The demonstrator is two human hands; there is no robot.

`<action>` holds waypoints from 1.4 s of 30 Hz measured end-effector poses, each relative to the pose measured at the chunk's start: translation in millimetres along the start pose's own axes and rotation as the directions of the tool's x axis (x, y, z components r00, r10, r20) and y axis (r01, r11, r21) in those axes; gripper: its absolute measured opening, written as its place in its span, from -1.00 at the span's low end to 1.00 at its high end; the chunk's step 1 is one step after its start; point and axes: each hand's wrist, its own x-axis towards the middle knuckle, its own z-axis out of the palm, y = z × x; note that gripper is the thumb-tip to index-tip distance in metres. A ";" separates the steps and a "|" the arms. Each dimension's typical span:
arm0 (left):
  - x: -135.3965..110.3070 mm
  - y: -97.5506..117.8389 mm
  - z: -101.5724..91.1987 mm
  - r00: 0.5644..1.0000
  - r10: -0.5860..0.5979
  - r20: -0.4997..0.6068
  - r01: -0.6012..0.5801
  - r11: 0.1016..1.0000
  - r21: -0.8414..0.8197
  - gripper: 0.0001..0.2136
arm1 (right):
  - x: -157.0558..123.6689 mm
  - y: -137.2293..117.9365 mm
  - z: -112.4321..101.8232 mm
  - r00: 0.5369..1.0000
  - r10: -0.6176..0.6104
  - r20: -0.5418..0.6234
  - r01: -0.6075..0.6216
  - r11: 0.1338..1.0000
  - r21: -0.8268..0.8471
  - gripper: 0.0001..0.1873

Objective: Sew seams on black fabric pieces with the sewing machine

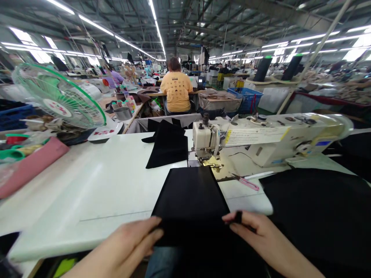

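A black fabric piece (pixel 189 197) lies flat on the white sewing table (pixel 95 189), reaching from the table's front edge up to the needle of the sewing machine (pixel 261 141). My left hand (pixel 130 247) rests on the piece's near left corner, fingers together and bent over the edge. My right hand (pixel 255 235) pinches the near right corner between thumb and fingers. A second black piece (pixel 168 144) lies behind, left of the machine head.
A large heap of black cloth (pixel 321 212) covers the table on the right. Pink-handled scissors (pixel 246 181) lie by the machine base. A green fan (pixel 60 96) and pink cloth (pixel 31 164) stand at left. A person in a yellow shirt (pixel 176 90) sits ahead, back turned.
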 end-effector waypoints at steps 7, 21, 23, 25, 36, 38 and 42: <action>111.5 -44.9 46.3 0.893 -0.433 0.125 0.388 0.880 0.274 -0.83 | 100.2 39.6 36.9 0.923 -0.059 -0.379 -0.030 0.974 -0.225 -0.88; 98.0 -54.0 77.3 0.892 -0.448 -0.069 0.386 0.830 -0.404 -0.86 | 125.9 61.8 43.6 0.897 -0.029 -0.440 0.030 1.000 -0.006 -0.62; 89.2 -46.8 73.3 0.877 -0.474 -0.074 0.299 0.661 -0.689 -0.88 | 115.1 57.4 40.7 0.922 0.034 -0.386 0.015 0.992 0.125 -0.63; 84.2 -39.3 67.7 0.857 -0.513 -0.042 0.250 0.485 -0.838 -0.82 | 105.9 50.9 39.2 0.940 0.111 -0.322 -0.009 0.953 0.304 -0.61; 76.5 -11.6 45.0 0.719 -0.689 -0.093 0.249 0.381 -0.891 -0.79 | 67.1 42.9 44.0 0.761 0.247 -0.600 -0.051 0.945 0.324 -0.47; 75.6 -10.4 44.7 0.689 -0.719 -0.087 0.250 0.348 -0.904 -0.81 | 62.2 49.2 43.2 0.753 0.300 -0.585 -0.058 0.917 0.396 -0.50; 77.0 -6.6 44.7 0.592 -0.805 -0.045 0.224 0.218 -0.950 -0.82 | 59.1 50.3 42.2 0.712 0.383 -0.588 -0.042 0.860 0.508 -0.52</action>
